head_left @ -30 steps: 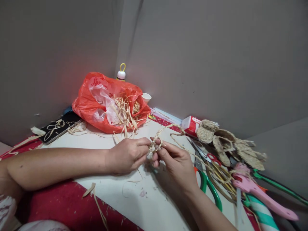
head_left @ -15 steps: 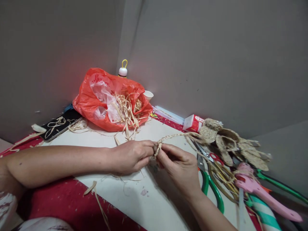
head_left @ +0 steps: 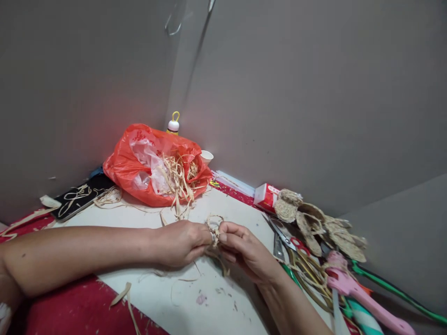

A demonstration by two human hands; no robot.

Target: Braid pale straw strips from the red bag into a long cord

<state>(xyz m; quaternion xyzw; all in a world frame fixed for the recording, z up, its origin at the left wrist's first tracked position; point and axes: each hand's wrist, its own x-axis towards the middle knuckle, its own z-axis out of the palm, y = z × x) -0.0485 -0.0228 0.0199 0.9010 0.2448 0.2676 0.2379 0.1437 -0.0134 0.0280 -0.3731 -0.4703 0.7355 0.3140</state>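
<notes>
My left hand [head_left: 181,243] and my right hand [head_left: 244,249] meet over the white board [head_left: 209,298] and pinch the same small coil of braided straw cord [head_left: 213,228]. Fingers of both hands are closed on the cord, which loops up a little above my thumbs. Loose straw strands hang from it under my right fingers. My left forearm lies across the red cloth and the board.
An orange plastic bag [head_left: 132,163] of straw strips sits in the corner, a small bottle [head_left: 173,124] and a paper cup [head_left: 206,156] behind it. A phone [head_left: 78,197] lies at left. Scissors [head_left: 284,237], woven straw pieces [head_left: 314,221], a pink tool [head_left: 363,298] and a red-white box [head_left: 265,197] crowd the right.
The long stretch of braid that ran toward the right pile is now gathered into a small coil between my hands. The view has tilted, so everything sits lower in frame.
</notes>
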